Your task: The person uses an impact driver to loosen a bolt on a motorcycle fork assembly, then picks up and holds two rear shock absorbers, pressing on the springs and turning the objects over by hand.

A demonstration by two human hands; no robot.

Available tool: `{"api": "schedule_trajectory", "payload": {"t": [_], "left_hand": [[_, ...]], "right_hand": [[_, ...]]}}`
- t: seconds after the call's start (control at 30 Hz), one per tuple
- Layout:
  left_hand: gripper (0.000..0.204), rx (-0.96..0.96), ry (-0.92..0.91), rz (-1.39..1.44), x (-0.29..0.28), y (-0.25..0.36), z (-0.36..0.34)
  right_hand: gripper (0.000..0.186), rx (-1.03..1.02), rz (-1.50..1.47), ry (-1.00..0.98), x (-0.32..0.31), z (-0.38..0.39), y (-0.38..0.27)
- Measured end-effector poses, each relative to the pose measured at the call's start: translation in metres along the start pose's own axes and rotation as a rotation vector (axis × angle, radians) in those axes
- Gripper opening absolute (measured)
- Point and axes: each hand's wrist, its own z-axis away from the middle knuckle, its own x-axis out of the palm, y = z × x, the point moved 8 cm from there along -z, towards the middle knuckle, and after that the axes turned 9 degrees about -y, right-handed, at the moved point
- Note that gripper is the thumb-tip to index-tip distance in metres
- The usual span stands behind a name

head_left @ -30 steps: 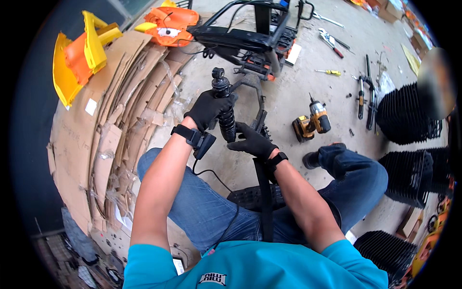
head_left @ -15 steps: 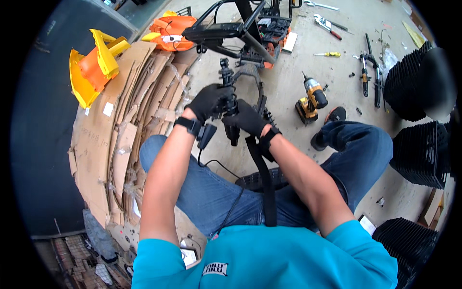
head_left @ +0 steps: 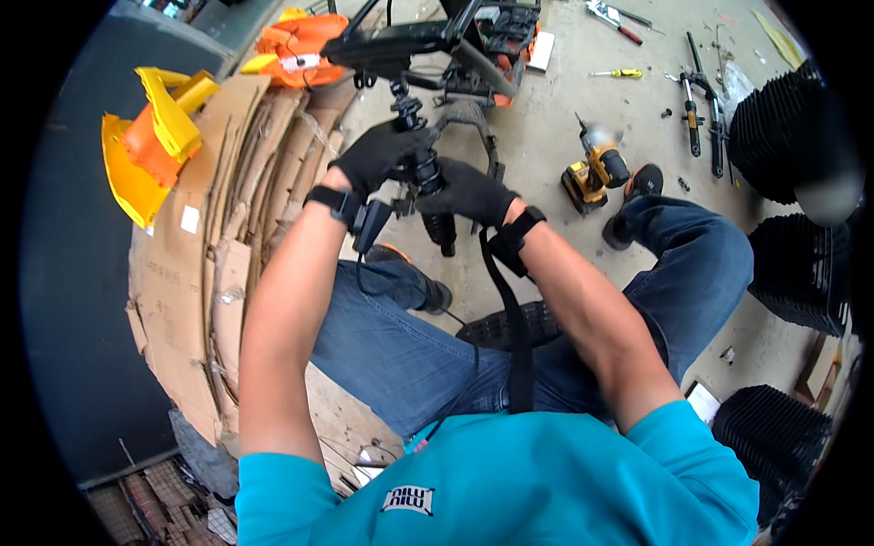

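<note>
A black coil shock absorber (head_left: 424,173) stands tilted between my gloved hands, its upper end close below the black metal frame (head_left: 382,50). My left hand (head_left: 387,153), in a black glove, is wrapped round its upper part. Lower down, my right hand (head_left: 469,194) closes on its body, also gloved. The shock's dark lower end sticks out beneath my right hand. Behind it a curved black arm (head_left: 492,150) belongs to the same vehicle. Whether the shock's top touches the frame I cannot tell.
A yellow cordless driver (head_left: 594,171) stands on the floor to the right, past it a yellow screwdriver (head_left: 619,73), pliers (head_left: 612,20) and a black fork (head_left: 713,118). Flattened cardboard (head_left: 196,273) lies left under orange-yellow body panels (head_left: 164,136). Stacked black crates (head_left: 792,273) line the right.
My hands and the shock absorber have shifted a little left and up in the picture, closer to the frame. My left shoe has come into view. Both hands keep their grip.
</note>
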Motion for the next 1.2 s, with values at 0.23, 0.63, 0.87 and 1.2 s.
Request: {"api": "schedule_trajectory", "payload": {"t": [0.23,0.63,0.87,1.2], "left_hand": [[0.030,0.008,0.036,0.094,-0.007,-0.017,-0.026],[0.047,0.156,-0.230,0.455,-0.031,-0.018,-0.026],[0.038,0.092,-0.152,0.430,-0.020,-0.022,-0.027],[0.025,0.158,0.208,-0.028,-0.021,-0.032,-0.032]], "right_hand": [[0.046,0.112,-0.081,-0.082,-0.015,0.003,0.011],[0.045,-0.036,-0.414,-0.111,-0.029,0.012,-0.006],[0.050,0.003,-0.474,-0.157,-0.022,0.015,0.008],[0.045,0.513,-0.378,-0.010,-0.017,0.058,0.197]]}}
